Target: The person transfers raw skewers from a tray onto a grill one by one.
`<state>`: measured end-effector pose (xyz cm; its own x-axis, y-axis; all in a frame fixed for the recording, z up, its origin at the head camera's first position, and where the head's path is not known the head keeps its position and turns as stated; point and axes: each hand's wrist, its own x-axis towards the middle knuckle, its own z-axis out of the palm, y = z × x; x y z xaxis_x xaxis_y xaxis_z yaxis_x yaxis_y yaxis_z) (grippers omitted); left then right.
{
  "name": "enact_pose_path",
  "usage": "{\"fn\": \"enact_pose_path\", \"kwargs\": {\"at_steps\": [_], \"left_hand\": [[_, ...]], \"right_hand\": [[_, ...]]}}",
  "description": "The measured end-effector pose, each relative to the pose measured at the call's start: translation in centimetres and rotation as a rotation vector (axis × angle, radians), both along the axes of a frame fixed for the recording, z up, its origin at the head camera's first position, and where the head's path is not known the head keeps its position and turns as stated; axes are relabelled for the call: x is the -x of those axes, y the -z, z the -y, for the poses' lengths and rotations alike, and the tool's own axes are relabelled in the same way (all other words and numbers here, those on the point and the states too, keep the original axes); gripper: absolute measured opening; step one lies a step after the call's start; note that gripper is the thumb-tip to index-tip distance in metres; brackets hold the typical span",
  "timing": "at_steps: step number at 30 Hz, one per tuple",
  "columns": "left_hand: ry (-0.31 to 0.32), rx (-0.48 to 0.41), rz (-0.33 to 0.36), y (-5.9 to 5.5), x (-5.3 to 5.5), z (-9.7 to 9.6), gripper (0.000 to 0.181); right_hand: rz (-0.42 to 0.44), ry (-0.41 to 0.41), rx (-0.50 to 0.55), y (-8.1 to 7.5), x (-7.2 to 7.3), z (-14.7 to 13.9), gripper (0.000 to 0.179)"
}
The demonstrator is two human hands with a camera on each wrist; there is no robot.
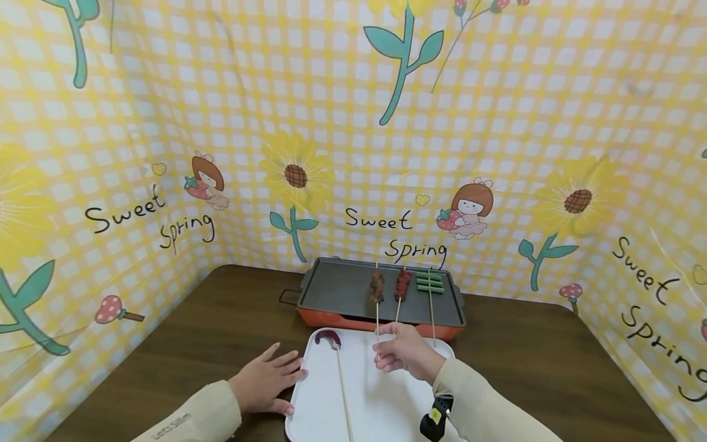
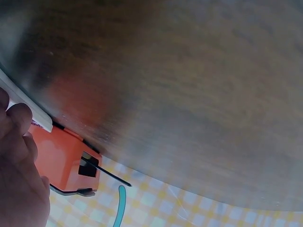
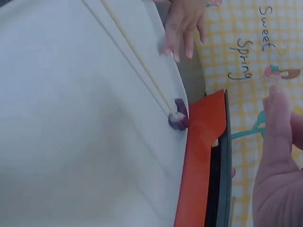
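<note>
White and round at the corners, a tray (image 1: 317,399) lies on the brown table (image 1: 193,325) in the head view, just in front of the orange and grey griddle (image 1: 337,288). My right hand (image 1: 405,351) pinches the stick of the brown meat skewer (image 1: 377,287). The meat is over the griddle, a bit right of its middle; I can't tell if it touches. The red meat skewer (image 1: 402,285) is next to it, and the green vegetable skewer (image 1: 430,283) is nearest the griddle's right edge. A purple skewer (image 1: 328,337) has its curly end by the tray's far left corner. My left hand (image 1: 264,382) holds nothing, fingers spread wide at the tray's left edge.

In the left wrist view, my left hand is by the tray's rim. A black wire handle (image 2: 111,172) pokes out of the griddle's orange end.

In the right wrist view, I can't see what my right hand pinches. The purple curl lies just inside the tray's edge, near the griddle's orange side.
</note>
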<state>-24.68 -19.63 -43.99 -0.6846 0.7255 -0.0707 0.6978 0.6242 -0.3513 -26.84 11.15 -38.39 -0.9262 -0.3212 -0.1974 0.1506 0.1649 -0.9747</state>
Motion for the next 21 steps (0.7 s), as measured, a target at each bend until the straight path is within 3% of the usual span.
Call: {"fn": "enact_pose_path", "kwargs": {"at_steps": [8,14,21], "left_hand": [[-0.018,0.004,0.023,0.0,-0.1,0.1,0.076],[-0.022,-0.005,0.034,0.1,0.1,0.1,0.076],[-0.020,0.001,0.021,0.3,0.2,0.0,0.076]], "right_hand": [[-0.026,0.002,0.019,0.4,1.3,-0.3,0.037],[0.000,0.046,0.043,0.4,2.3,0.1,0.044],[0.002,0.111,0.008,-0.1,3.0,0.4,0.040]]}}
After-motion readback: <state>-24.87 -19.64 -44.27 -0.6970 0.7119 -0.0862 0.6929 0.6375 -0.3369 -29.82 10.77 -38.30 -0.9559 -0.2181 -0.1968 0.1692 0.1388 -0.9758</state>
